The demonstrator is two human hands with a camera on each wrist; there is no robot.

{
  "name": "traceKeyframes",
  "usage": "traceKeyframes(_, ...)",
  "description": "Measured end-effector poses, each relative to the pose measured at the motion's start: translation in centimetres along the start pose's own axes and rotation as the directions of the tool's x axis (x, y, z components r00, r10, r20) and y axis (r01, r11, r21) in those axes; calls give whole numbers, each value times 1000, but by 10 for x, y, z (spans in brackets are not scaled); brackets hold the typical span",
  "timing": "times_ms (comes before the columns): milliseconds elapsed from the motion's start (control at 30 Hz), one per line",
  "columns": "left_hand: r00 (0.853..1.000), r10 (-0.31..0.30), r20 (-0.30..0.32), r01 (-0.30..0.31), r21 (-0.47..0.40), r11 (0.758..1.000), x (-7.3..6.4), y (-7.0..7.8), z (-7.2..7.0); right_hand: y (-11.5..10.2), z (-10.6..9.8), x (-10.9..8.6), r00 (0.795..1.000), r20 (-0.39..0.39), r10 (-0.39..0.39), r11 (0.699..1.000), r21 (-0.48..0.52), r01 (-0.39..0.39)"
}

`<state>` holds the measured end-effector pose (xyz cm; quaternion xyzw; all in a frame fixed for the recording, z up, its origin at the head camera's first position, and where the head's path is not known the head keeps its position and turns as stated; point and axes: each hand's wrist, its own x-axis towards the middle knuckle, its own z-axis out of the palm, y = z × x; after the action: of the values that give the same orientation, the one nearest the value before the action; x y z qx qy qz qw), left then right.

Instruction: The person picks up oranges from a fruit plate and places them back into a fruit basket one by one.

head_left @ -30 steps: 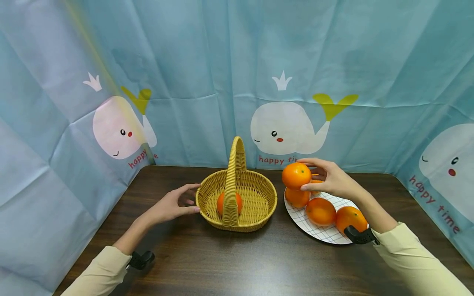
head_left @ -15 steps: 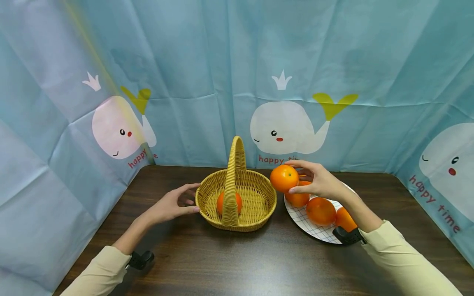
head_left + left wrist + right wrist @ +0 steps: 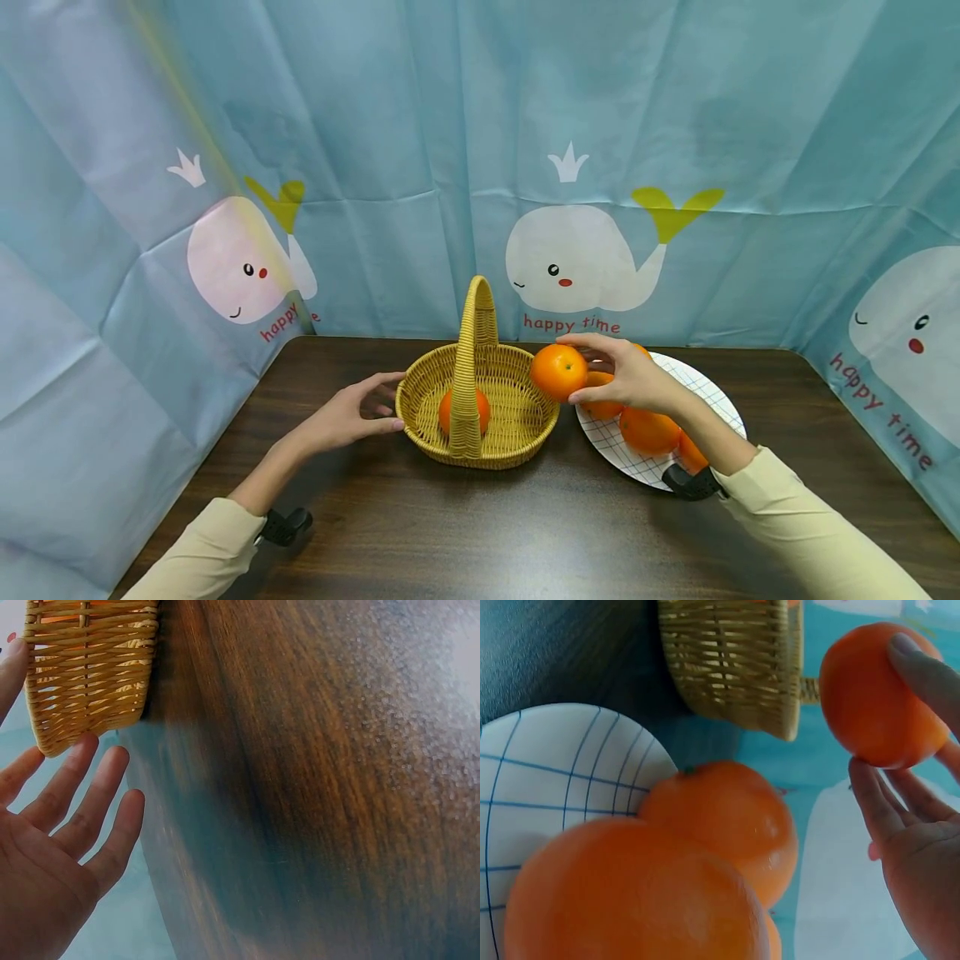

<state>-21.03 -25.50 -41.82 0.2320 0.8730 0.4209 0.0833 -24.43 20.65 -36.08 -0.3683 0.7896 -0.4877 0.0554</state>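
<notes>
A yellow wicker basket (image 3: 431, 451) with a tall arched handle (image 3: 466, 358) stands mid-table, one orange (image 3: 480, 411) inside, partly behind the handle. My left hand (image 3: 341, 421) is at its left side; in the left wrist view the fairly straight fingers (image 3: 112, 769) touch the wicker near the rim. With thumb and fingertips, my right hand (image 3: 637, 379) holds another orange (image 3: 558, 372) above the basket's right rim. In the right wrist view that orange (image 3: 877, 697) hangs apart from the fruit below.
Right of the basket lies a round white plate (image 3: 705, 385) with a blue grid, bearing several oranges (image 3: 648, 432), partly covered by my right forearm. The dark wooden table (image 3: 450, 533) ends at a light blue curtain (image 3: 375, 267) with printed whales.
My right hand has carried its orange leftward and slightly down, from over the plate to the basket's right rim. The left hand and the basket have stayed put.
</notes>
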Motion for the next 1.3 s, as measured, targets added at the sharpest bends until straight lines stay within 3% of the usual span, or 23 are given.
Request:
traceKeyframes(233, 1000, -9, 6, 9, -1, 1000, 0, -1, 0, -1, 10, 4, 1000, 22, -8, 999, -49, 9)
traceKeyframes(467, 1000, -9, 4, 9, 2, 1000, -1, -2, 0, 0, 21, 9, 998, 55, -18, 1000, 12, 17)
traceKeyframes(933, 1000, -7, 1, 7, 10, 1000, -2, 3, 1, 3, 45, 15, 992, 111, -62, 998, -3, 63)
traceKeyframes(1300, 1000, -5, 1, 5, 11, 1000, -2, 3, 1, 7, 32, 5, 996, 83, -22, 1000, -12, 24)
